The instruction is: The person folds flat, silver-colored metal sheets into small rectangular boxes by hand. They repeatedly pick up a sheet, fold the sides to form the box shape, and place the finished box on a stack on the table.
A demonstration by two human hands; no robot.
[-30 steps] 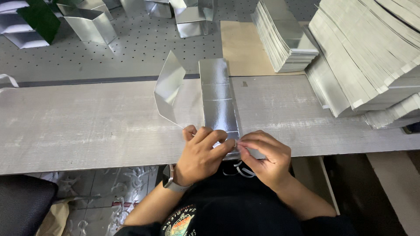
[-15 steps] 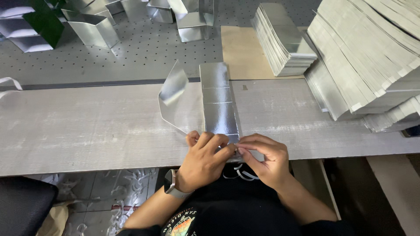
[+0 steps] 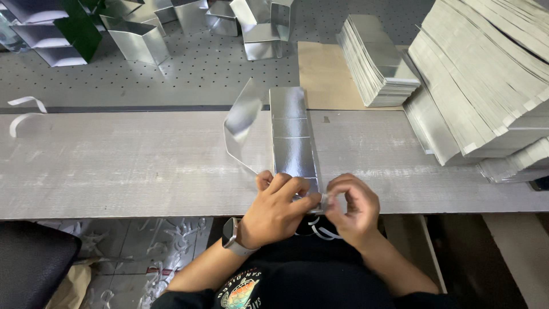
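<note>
A silver foil-faced cardboard blank (image 3: 290,134) lies on the grey workbench (image 3: 114,166), its left flap curling upward. My left hand (image 3: 279,207) presses on the near end of the blank at the bench's front edge. My right hand (image 3: 353,207) pinches a thin white strip at that same near corner, fingertips touching the left hand's. White strips hang below the hands.
Tall stacks of flat silver blanks (image 3: 486,74) fill the right side, with a smaller stack (image 3: 377,60) on a brown board (image 3: 317,71). Folded silver boxes (image 3: 140,40) stand at the back left. White strips (image 3: 23,111) lie far left. A black seat (image 3: 31,260) is below left.
Both hands stay at the blank's near end; the right hand's fingers have closed tighter on the strip at the corner. The blank has barely moved.
</note>
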